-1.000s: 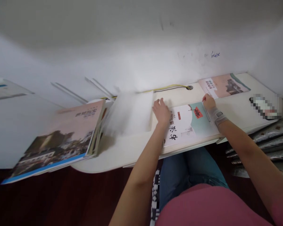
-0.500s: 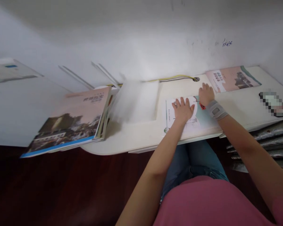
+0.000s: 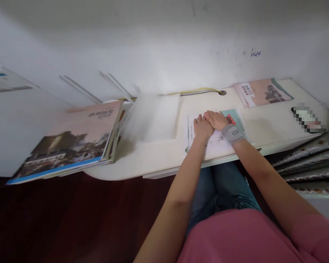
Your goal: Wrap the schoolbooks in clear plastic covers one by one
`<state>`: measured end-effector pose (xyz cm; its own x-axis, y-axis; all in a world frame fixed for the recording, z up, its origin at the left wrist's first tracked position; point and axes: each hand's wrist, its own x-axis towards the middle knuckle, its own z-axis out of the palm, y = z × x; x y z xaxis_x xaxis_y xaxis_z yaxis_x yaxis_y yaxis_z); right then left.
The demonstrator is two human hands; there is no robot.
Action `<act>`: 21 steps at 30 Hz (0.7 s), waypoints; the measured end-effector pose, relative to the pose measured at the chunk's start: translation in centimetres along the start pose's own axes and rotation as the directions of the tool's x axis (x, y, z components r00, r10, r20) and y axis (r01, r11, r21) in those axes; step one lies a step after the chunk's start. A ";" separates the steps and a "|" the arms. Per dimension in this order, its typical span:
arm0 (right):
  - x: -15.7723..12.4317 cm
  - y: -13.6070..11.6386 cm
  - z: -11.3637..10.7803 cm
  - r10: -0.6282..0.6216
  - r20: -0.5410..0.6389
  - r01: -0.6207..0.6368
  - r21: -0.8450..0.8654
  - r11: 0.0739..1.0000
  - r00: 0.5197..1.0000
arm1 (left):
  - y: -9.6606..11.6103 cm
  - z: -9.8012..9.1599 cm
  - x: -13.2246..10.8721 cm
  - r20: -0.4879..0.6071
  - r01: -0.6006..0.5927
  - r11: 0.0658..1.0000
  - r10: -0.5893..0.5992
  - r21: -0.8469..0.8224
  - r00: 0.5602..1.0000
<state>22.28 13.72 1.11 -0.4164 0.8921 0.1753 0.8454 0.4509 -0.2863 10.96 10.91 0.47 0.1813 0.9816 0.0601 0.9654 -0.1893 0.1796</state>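
Observation:
A book [image 3: 237, 122] with a white and green cover lies flat near the desk's front edge. My left hand [image 3: 203, 127] rests palm down on its left part, fingers stretched out. Across the middle of the cover lies my right hand [image 3: 216, 119], also flat, its fingertips against or over the left hand's fingers. A grey band [image 3: 232, 135] is round the right wrist. The hands hide much of the cover, and a red patch shows just right of the right hand.
A stack of pink-covered books [image 3: 71, 135] overhangs the desk's left end. Beside it is a blurred whitish sheet or book [image 3: 159, 117]. A pink book [image 3: 263, 92] lies at the back right, a phone [image 3: 308, 118] near the right end. Cables [image 3: 200, 90] run along the wall.
My right hand has moved left from the book's right side to the left hand. The left hand stays on the cover. The view has shifted slightly.

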 end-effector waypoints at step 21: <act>-3.0 10.6 -2.0 -0.019 -0.051 0.014 -0.109 0.994 0.999 | -6.7 -1.3 -0.3 -0.163 0.302 0.841 -0.410 -0.448 0.898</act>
<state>33.14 15.75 -0.51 -0.4150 0.8806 0.2288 0.8710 0.4572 -0.1796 4.22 11.82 0.58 -0.2632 0.9545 0.1406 0.7828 0.1261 0.6094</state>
